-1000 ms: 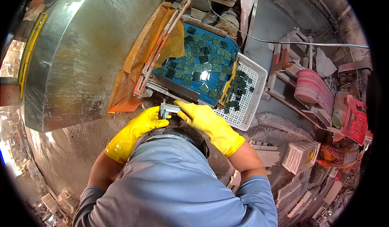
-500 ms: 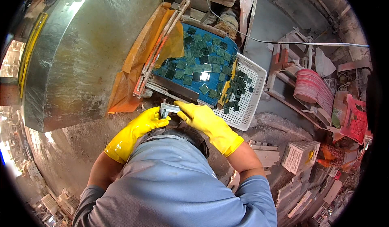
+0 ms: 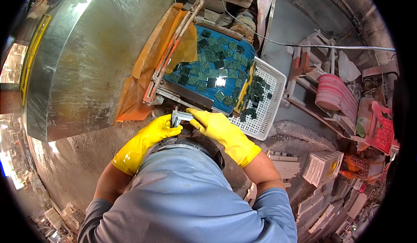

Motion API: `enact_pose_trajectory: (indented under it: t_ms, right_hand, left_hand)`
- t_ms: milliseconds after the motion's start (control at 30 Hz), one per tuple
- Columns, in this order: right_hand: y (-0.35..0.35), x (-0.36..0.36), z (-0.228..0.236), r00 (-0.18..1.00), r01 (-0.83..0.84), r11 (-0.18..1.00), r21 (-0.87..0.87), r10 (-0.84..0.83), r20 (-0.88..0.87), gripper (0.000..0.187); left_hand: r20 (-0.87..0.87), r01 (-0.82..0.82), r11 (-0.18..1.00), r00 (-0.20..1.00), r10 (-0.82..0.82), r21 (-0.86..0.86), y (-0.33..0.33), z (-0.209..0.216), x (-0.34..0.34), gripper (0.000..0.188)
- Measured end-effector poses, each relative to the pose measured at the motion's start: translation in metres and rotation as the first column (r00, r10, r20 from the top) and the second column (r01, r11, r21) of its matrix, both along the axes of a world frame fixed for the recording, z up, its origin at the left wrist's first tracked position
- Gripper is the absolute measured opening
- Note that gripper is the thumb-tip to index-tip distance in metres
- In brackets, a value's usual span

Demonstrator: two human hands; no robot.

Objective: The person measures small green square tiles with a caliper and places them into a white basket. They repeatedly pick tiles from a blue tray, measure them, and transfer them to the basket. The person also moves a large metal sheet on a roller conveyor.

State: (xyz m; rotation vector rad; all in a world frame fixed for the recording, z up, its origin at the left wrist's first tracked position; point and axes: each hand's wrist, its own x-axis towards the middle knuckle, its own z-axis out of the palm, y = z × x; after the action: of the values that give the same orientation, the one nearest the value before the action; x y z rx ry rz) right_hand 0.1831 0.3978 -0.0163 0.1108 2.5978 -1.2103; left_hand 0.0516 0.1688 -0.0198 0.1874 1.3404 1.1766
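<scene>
My hands, both in long yellow rubber gloves, meet in front of my waist. My right hand (image 3: 210, 122) is closed around a metal caliper (image 3: 180, 115), its jaws pointing toward my left hand. Thumb and fingers of my left hand (image 3: 159, 128) pinch a small dark piece (image 3: 175, 122), apparently a tile, at the caliper's jaws; the glove partly hides it. Just beyond, many dark green square tiles (image 3: 202, 75) lie spread on a wet blue belt (image 3: 173, 78). More tiles (image 3: 256, 89) are heaped in a white perforated basket (image 3: 271, 100) at the belt's right end.
A large metal housing (image 3: 95, 56) fills the left, with an orange plastic sheet (image 3: 138, 82) and a rusty bar (image 3: 167, 54) beside the belt. A cable (image 3: 304, 46) crosses at upper right. A white crate (image 3: 322, 168), a pinkish striped bundle (image 3: 334, 93) and a red basket (image 3: 378, 128) stand right.
The tiles on the belt have shifted very slightly to the right. My hands and the caliper hold the same place.
</scene>
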Motion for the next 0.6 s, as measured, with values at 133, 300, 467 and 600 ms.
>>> enact_pose_trajectory:
  t_ms: [133, 300, 467, 600]
  right_hand:
    - [0.001, 0.0, -0.003, 1.0, 0.002, 1.0, 0.003, -0.002, 0.001, 0.048]
    - [-0.002, 0.0, -0.003, 0.999, 0.047, 0.999, -0.023, -0.047, -0.011, 0.047]
    - [-0.005, 0.012, -0.009, 0.96, 0.28, 0.87, -0.405, -0.245, 0.139, 0.05]
    - [-0.001, 0.021, -0.014, 0.763, 0.643, 0.526, -0.557, -0.501, 0.408, 0.05]
  left_hand:
    - [-0.004, -0.013, 1.0, 1.0, 0.013, 0.012, 0.001, 0.003, 0.001, 0.052]
    - [-0.027, -0.026, 0.998, 0.999, 0.027, 0.049, -0.001, -0.007, 0.001, 0.053]
    - [-0.007, 0.044, 0.999, 0.999, -0.044, -0.026, -0.009, -0.022, -0.012, 0.049]
    - [-0.057, 0.07, 0.991, 0.995, -0.077, -0.116, -0.016, -0.039, -0.014, 0.051]
